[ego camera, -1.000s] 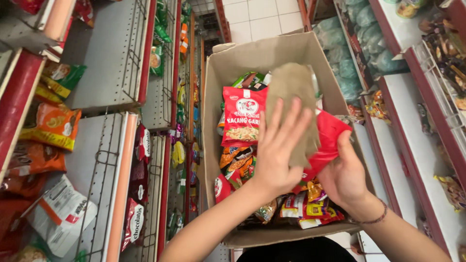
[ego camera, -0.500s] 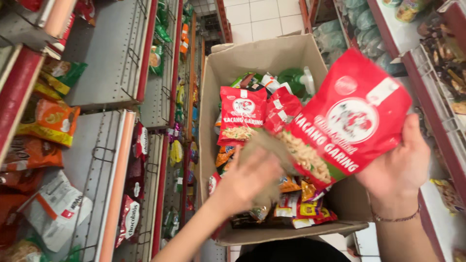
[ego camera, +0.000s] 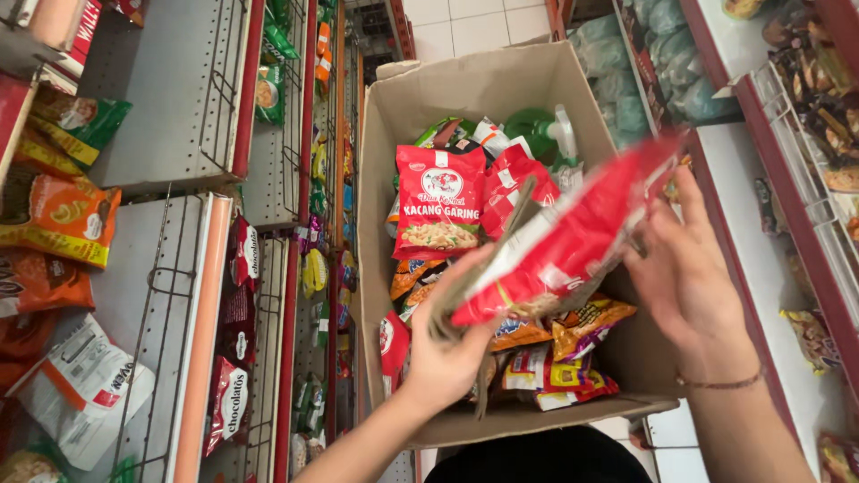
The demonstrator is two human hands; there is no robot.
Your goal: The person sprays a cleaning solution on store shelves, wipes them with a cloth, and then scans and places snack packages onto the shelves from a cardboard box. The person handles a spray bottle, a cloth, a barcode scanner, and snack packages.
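— Shelves (ego camera: 152, 134) on my left carry snack packs. And the hands?

— My left hand (ego camera: 443, 353) grips a red snack bag (ego camera: 564, 246) from below; my right hand (ego camera: 684, 268), fingers spread, touches its upper end, above the cardboard box (ego camera: 483, 89).

A shop aisle: metal shelves (ego camera: 170, 98) of snack packs (ego camera: 58, 219) stand on both sides of a carton (ego camera: 483, 89) full of snack bags.
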